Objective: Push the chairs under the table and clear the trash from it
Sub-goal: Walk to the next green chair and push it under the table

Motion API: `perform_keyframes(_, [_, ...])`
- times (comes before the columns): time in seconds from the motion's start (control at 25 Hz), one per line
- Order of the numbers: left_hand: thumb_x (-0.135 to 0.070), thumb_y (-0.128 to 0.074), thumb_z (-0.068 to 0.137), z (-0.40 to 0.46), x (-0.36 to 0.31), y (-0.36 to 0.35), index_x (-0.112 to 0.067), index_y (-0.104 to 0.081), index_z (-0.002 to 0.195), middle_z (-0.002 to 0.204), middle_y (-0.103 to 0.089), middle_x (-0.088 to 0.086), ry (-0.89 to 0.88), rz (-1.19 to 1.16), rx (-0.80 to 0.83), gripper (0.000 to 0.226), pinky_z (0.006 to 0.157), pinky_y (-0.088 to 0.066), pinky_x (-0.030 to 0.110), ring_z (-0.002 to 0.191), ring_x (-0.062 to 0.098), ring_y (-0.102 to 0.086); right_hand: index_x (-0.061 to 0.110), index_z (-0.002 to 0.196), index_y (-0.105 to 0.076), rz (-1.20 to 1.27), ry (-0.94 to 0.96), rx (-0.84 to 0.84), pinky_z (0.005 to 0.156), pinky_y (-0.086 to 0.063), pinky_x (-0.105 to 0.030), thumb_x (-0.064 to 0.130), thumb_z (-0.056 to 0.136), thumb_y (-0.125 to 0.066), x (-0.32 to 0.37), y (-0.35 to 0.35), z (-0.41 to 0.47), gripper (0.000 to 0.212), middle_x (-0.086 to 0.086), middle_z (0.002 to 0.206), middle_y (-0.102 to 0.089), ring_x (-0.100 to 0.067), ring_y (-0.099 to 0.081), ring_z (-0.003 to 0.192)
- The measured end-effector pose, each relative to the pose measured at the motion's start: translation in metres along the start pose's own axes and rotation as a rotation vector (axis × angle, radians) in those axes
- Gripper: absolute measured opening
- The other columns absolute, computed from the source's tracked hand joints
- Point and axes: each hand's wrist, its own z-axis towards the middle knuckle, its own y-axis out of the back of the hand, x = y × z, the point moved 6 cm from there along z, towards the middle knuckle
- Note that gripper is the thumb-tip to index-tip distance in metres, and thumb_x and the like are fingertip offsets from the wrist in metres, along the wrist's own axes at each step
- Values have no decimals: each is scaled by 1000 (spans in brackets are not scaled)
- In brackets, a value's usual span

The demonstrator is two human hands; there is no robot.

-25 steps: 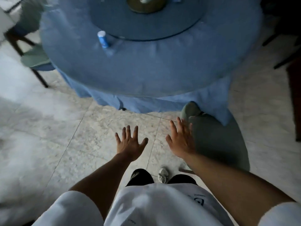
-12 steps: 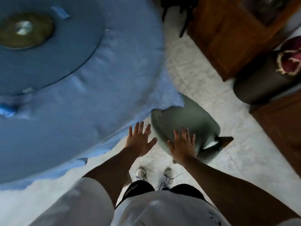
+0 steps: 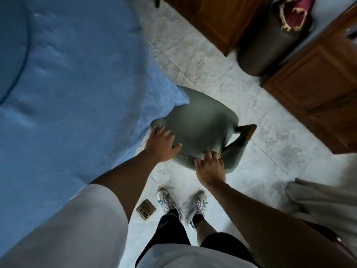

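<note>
- Looking down from head height, the big round counter point(image 3: 63, 80) with its blue cloth filled the whole left side, and its edge ran diagonally from top centre down toward the person's left sleeve.
- The grey-green chair point(image 3: 201, 122) sat right at that edge, just ahead of both hands, with the far corner of its back already tucked under the hanging cloth. Its back ran roughly along the counter's rim, and one wooden leg point(image 3: 248, 130) poked out on the right.
- So my guess was that the push had to go forward and left, in under the cloth.
- The left hand point(image 3: 161, 145) lay on the near left part of the chair back, fingers spread and fairly flat, pressing rather than gripping.
- The right hand point(image 3: 209, 167) was at the near right corner, fingers curled over the ribbed edge, holding it.
- Both were about equally close to the chair, though the left sat nearer the counter.
- A small brown packet point(image 3: 145, 209) lay on the floor by the left shoe.
</note>
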Motion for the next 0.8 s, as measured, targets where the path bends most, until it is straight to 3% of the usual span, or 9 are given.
perform_keyframes(0.12, [-57, -28, 92, 7, -4, -4, -20, -58, 141, 153, -51, 5, -100, 38, -48, 69, 124, -12, 52, 149, 28, -32, 10, 126, -55, 50, -3, -41, 100, -43, -46, 38, 97, -45, 5, 2, 10, 41, -17, 125, -55, -39, -57, 112])
perform_keyframes(0.2, [-60, -21, 84, 5, -3, -5, -23, -69, 125, 133, -68, 1, -67, 25, -127, 73, 118, -25, 44, 131, 22, -53, 10, 119, -59, 32, 21, -104, 99, -43, -45, 41, 91, -40, 4, 0, 16, 46, -16, 117, -59, -36, -57, 108])
perform_keyframes(0.28, [-62, -21, 80, 5, -1, -7, -23, -74, 113, 114, -75, -2, -28, -18, -200, 73, 112, -32, 40, 113, 19, -63, 11, 111, -63, 50, 26, -190, 100, -42, -46, 44, 86, -36, -1, -2, 20, 50, -15, 109, -62, -35, -58, 104])
perform_keyframes(0.4, [-61, -29, 82, 4, -3, -7, -21, -78, 102, 99, -77, 1, 9, -29, -273, 66, 107, -38, 40, 101, 21, -67, 11, 107, -65, 94, 39, -256, 103, -43, -48, 41, 85, -43, -6, -3, 24, 44, -12, 105, -64, -33, -58, 103])
perform_keyframes(0.56, [-53, -37, 88, -10, -17, -15, -13, -70, 63, 61, -67, 10, 78, -13, -371, 57, 93, -46, 41, 66, 27, -63, 11, 107, -65, 95, 157, -296, 103, -46, -47, 36, 85, -48, -18, -4, 20, 37, -9, 104, -65, -30, -60, 102])
perform_keyframes(0.8, [-49, -41, 89, -36, -69, -34, -12, -65, 57, 56, -64, 10, 215, -26, -362, 54, 88, -48, 40, 59, 27, -59, 10, 107, -65, 58, 352, -291, 96, -48, -46, 38, 86, -43, -62, 8, 12, 41, -8, 99, -64, -30, -60, 94])
